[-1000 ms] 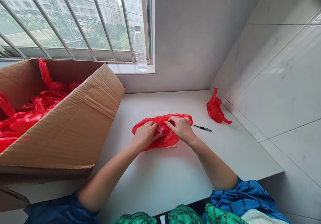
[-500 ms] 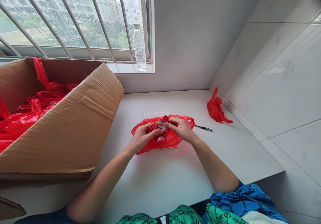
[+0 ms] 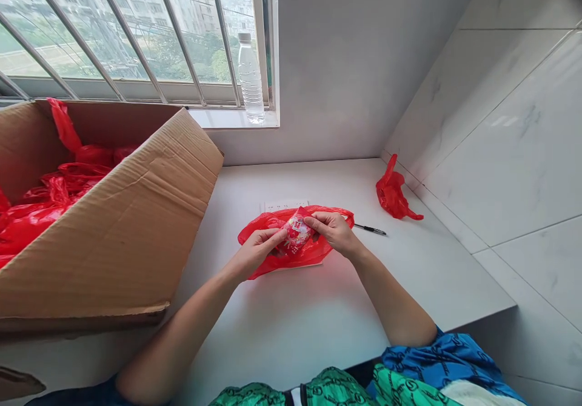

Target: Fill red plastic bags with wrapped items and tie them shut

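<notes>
Between my two hands is a small red packet (image 3: 297,234) with white and pink print, its face turned up toward me. My left hand (image 3: 260,249) pinches its left edge between thumb and fingers. On the opposite edge, my right hand (image 3: 331,230) grips it the same way. Beneath the packet a red plastic bag (image 3: 273,265) lies spread on the white table (image 3: 291,321). A sheet of paper (image 3: 284,205) with faint writing shows partly from under the bag. What else the bag holds is hidden by the packet and my hands.
A large cardboard box (image 3: 122,224) of red plastic bags (image 3: 40,218) stands at the left. Right of the spread bag lies a black pen (image 3: 370,229). A knotted red bag (image 3: 393,194) sits by the tiled wall. A clear bottle (image 3: 251,82) stands on the windowsill.
The packet has been turned and flattened between my hands, so its printed face now shows. The view has shifted slightly. The bag, pen and box stay in place.
</notes>
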